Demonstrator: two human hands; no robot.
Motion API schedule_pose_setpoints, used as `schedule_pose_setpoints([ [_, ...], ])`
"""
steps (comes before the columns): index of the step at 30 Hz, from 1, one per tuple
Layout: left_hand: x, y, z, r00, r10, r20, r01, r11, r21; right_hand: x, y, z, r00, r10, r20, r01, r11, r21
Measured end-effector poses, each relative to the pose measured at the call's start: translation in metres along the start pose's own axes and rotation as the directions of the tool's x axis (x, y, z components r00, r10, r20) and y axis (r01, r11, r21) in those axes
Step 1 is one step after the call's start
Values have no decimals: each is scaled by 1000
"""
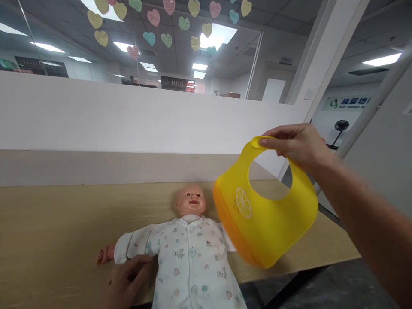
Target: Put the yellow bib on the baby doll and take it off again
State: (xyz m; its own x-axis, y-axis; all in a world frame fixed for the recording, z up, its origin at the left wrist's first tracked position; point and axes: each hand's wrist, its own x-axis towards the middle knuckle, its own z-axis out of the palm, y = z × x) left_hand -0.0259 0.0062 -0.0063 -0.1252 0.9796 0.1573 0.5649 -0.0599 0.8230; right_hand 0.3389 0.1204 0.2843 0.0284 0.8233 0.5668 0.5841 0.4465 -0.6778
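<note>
A yellow silicone baby bib (273, 223) with an orange catch pocket and a white citrus-slice print hangs in the air, tilted. My right hand (294, 143) pinches its neck strap at the top. Below and to the left, a baby doll (191, 253) lies face up on the table in a white printed, button-front garment. The bib's lower left side covers part of the doll's arm on the right. My left hand (128, 279) is low beside the doll's torso, close to the other sleeve, its fingers loosely curled with a gap between thumb and forefinger.
The wooden table (64, 223) ends at the right, where a dark table leg (292, 287) and grey floor show. A white partition (128, 116) rises behind it, topped by glass with several heart-shaped notes. A black fan (341, 125) stands beyond the doorway.
</note>
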Motion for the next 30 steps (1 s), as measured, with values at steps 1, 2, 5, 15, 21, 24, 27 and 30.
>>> schedule_pose_setpoints([
  [1, 1, -1, 2, 1000, 15, 14, -15, 999, 41, 4, -1, -3, 1000, 10, -17, -11, 999, -32],
  [2, 2, -3, 5, 999, 28, 21, -30, 996, 86, 8, -1, -5, 999, 15, -31, -17, 998, -54],
  [5, 2, -5, 8, 998, 57, 34, -62, 977, 203, 21, 9, 3, 999, 21, -49, -24, 998, -60],
  [15, -4, 3, 9, 998, -5, 68, -5, 988, 153, 69, 95, 17, 908, 292, -302, -293, 955, 45],
  [21, -3, 7, 5, 995, 16, 98, -29, 991, 127, 41, 204, -5, 792, 464, -396, -453, 882, 128],
  [24, -3, 7, 3, 991, -4, 130, -15, 989, 145, 1, 260, -4, 738, 541, -403, -612, 788, -64],
  [27, -3, 6, 3, 991, -28, 132, 9, 990, 141, -40, 299, -4, 746, 556, -367, -659, 694, -289],
  [30, -4, 5, 5, 993, -21, 113, 4, 989, 149, -71, 322, -8, 741, 567, -360, -672, 629, -392],
])
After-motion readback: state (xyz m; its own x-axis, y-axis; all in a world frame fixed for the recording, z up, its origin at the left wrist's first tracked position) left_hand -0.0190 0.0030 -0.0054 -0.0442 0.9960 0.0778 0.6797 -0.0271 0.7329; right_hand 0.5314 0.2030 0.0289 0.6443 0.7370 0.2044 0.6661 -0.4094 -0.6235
